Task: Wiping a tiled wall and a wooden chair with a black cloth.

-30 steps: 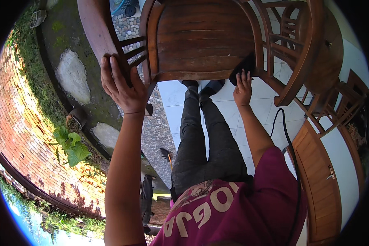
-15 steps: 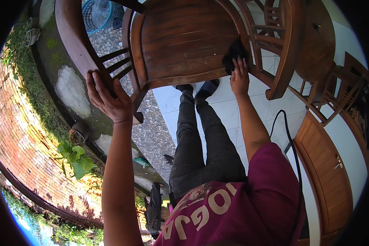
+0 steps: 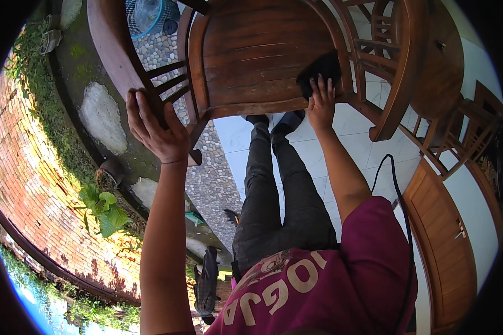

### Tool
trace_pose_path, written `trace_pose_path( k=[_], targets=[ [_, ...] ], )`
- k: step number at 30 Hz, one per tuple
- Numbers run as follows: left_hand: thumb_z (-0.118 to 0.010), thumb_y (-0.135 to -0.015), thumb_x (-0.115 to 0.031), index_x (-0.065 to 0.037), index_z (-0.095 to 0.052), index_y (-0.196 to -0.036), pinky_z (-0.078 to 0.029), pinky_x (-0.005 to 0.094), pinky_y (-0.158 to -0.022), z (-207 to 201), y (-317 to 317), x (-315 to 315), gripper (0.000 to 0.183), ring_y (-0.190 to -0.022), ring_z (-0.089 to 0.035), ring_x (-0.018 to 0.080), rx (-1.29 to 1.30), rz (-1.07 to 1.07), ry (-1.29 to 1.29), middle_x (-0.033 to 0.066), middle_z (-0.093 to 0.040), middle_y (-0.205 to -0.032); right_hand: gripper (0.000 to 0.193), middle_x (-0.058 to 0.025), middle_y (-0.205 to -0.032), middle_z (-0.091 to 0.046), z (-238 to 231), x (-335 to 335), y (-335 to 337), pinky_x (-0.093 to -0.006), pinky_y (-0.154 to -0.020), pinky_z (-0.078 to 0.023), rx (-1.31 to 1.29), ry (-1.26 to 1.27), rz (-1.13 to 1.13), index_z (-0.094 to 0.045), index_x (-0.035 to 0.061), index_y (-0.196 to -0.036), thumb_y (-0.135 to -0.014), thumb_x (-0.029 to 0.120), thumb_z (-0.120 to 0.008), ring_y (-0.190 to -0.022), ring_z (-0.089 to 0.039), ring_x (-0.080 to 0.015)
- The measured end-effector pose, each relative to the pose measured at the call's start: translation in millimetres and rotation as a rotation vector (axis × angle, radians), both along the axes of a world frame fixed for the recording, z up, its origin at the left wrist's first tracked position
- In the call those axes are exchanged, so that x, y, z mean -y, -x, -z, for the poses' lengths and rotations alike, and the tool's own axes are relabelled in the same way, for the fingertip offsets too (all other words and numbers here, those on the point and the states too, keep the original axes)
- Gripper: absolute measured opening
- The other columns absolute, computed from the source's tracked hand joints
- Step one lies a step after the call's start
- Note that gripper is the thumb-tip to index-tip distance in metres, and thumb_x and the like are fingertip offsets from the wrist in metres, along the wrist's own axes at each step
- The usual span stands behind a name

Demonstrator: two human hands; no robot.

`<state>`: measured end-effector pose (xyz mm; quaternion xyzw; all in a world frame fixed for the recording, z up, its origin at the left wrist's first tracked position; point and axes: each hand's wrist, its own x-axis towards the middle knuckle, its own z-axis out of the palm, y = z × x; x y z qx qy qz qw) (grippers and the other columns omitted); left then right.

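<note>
A dark brown wooden armchair (image 3: 268, 56) faces me, its slatted seat in front of my legs. My right hand (image 3: 321, 106) presses a black cloth (image 3: 325, 67) onto the near right part of the seat, fingers lying over the cloth's near edge. My left hand (image 3: 159, 131) rests on the near end of the left armrest (image 3: 114, 47), with its fingers extended along the outer side and the thumb apart on the inner side. The right armrest (image 3: 411, 61) is untouched. What lies under the cloth is hidden.
A blue plastic basket (image 3: 145, 19) stands on pebbled paving beyond the left armrest. At the right are a round wooden table (image 3: 439, 72), another wooden chair (image 3: 466, 131) and a wooden door (image 3: 441, 223). A black cable (image 3: 397, 178) hangs beside my right arm. White tiles (image 3: 346, 162) cover the floor.
My right hand and the black cloth have slid left across the seat, and the cloth shows more broadly. The left hand stays on its armrest. The whole view has shifted slightly.
</note>
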<state>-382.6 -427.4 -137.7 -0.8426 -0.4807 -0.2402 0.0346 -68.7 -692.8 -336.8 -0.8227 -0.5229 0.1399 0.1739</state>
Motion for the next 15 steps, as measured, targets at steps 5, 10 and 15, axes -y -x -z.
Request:
trace_pose_path(
  k=[5, 10, 15],
  targets=[
    [-0.07, -0.109, -0.036, -0.004, -0.056, -0.16, -0.041, 0.0535, -0.118, -1, 0, 0, 0.062, -0.147, -0.054, 0.042, 0.004, -0.022, 0.011, 0.0199, -0.053, -0.163, 0.068, -0.0074, -0.175, -0.042, 3, -36, 83, -0.0654, -0.132, -0.027, -0.099, 0.007, -0.332, -0.056, 0.0201, -0.161, -0.096, 0.011, -0.074, -0.164, -0.03, -0.0449],
    [-0.07, -0.109, -0.033, -0.003, -0.055, -0.16, -0.042, 0.0539, -0.117, -2, -1, -1, 0.061, -0.147, -0.054, 0.0419, 0.001, -0.001, 0.005, 0.02, -0.053, -0.163, 0.059, -0.0045, -0.179, -0.039, 15, -130, 168, -0.0627, -0.136, -0.017, -0.178, -0.01, -0.592, -0.062, 0.0167, -0.158, -0.099, 0.02, -0.07, -0.168, -0.023, -0.0402],
    [-0.07, -0.109, -0.031, -0.002, -0.055, -0.16, -0.043, 0.0525, -0.117, -2, -1, -1, 0.06, -0.147, -0.054, 0.0417, -0.029, 0.013, -0.023, 0.021, -0.053, -0.164, 0.057, -0.0053, -0.18, -0.034, 18, -135, 163, -0.0561, -0.138, -0.019, -0.138, 0.023, -0.644, -0.06, 0.0153, -0.159, -0.103, 0.024, -0.067, -0.168, -0.024, -0.0351]
  ],
)
